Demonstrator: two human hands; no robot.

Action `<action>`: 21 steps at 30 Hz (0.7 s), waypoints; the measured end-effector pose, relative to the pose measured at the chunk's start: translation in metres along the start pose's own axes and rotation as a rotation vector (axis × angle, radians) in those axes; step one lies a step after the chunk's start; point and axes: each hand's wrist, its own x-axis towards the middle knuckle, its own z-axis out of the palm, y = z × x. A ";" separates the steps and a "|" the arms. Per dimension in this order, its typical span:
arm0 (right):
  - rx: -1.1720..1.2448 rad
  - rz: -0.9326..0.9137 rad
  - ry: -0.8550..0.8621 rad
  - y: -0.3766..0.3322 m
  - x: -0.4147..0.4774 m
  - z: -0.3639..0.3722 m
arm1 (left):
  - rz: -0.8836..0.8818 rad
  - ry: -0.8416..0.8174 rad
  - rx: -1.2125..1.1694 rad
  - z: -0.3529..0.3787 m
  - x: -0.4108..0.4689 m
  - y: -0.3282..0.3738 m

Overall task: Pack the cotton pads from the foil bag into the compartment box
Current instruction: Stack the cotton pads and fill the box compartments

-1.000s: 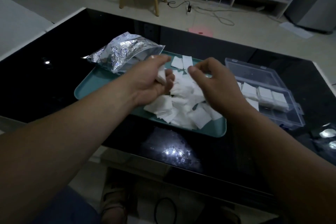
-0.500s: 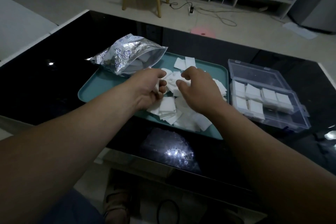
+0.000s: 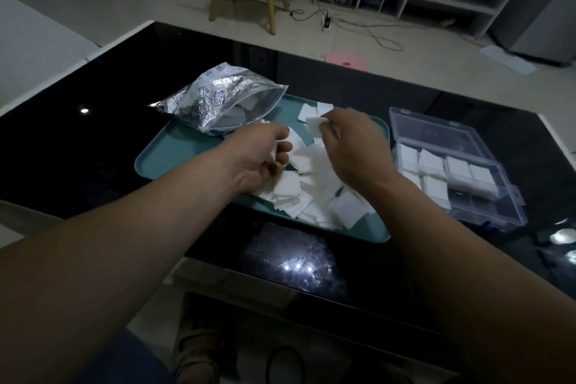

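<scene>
Left hand curled round several cotton pads, right hand pinched on 1, above the heap.

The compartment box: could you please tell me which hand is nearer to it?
The right hand, pinching a cotton pad over the tray, is just left of the compartment box. The left hand grips pads farther left, nearer the foil bag.

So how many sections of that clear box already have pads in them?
6. In the compartment box, four pad stacks across the back row, two at the front row's left end. The right forearm overlaps that corner, so one may be hidden.
</scene>
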 end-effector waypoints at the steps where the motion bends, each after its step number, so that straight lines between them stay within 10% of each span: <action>1: 0.056 0.019 -0.001 0.001 -0.003 -0.009 | 0.052 -0.007 0.029 0.002 -0.002 0.001; 9: 0.826 0.491 -0.271 0.016 -0.028 -0.062 | 0.197 -0.141 0.247 0.018 -0.019 -0.005; 21: 1.042 0.500 -0.512 0.019 -0.035 -0.069 | -0.086 -0.355 0.129 0.015 -0.034 -0.004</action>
